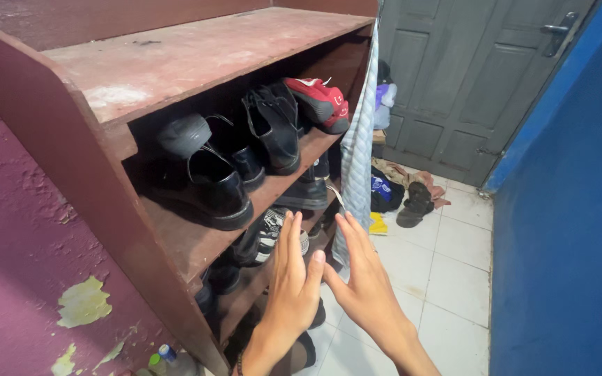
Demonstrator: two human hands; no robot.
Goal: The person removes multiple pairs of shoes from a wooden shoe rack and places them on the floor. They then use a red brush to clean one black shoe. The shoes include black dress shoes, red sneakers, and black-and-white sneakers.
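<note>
A: Item one, left of both hands?
B: Wooden shoe rack (pixel 106 174), dark red-brown, set against a purple wall (pixel 15 230) with flaking paint. At the rack's foot, below and left of the left hand, small bottles with a blue cap (pixel 166 352) and a green cap (pixel 153 361); labels too small to tell.

A: Upper shelf, above the hands?
B: Glossy black dress shoes (pixel 210 184), toes outward, probably for easy picking. Beside them a black lace-up boot (pixel 273 132), then a red-and-white sneaker (pixel 322 103) tipped on its side, likely wedged in for lack of room.

A: The hands themselves?
B: Left hand (pixel 292 278) flat, fingers straight and together, holding nothing; it hovers in front of the middle shelf. Right hand (pixel 364 275) likewise spread flat and empty, its thumb just touching or crossing the left fingertips; I cannot tell which.

A: Nearest thing to the grip?
B: Black-and-white striped sneaker (pixel 269 235), just behind and left of the left hand's fingers, on the middle shelf. Contact cannot be judged.

A: Right of the hands?
B: Pale blue checked cloth (pixel 358 153) hanging from the rack's end, just above the right fingertips. Beyond it, on the white tiled floor (pixel 454 278): a dark sandal (pixel 412 205), a yellow object (pixel 378 224), a heap of clothes. Then a grey panelled door (pixel 468 76) and a blue wall (pixel 566 230).
</note>
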